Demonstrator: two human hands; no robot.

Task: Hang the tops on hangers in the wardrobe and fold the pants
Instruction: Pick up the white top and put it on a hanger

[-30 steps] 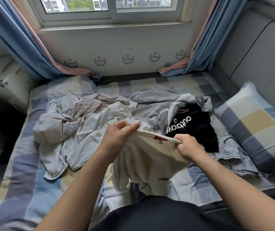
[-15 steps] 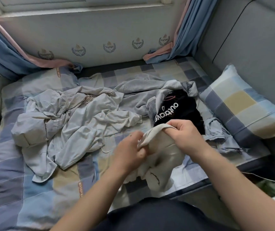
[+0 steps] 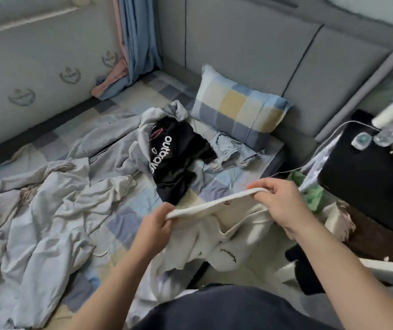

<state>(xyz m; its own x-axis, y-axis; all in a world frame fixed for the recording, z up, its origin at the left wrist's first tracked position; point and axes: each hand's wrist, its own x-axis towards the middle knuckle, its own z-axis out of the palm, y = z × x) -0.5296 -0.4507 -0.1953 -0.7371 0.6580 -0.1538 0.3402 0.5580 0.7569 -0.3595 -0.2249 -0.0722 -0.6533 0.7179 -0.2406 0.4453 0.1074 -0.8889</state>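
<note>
Cream garment (image 3: pixel 216 236) hangs over the bed (image 3: pixel 128 225), its band gripped by left hand (image 3: pixel 155 228) and right hand (image 3: pixel 280 204).

Pillow (image 3: pixel 240 108): checked, lay at the head edge of the bed (image 3: pixel 128 225), against the headboard (image 3: pixel 250 44).
Curtain (image 3: pixel 138 39): blue, hung at the far corner.
Stand (image 3: pixel 369 186): black, stood beside the bed.

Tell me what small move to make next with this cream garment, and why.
Probably lift it higher and shake it open. The left hand and right hand grip the cream garment by the ends of its stretched band, but the rest hangs bunched, so top or pants cannot yet be told.
</note>
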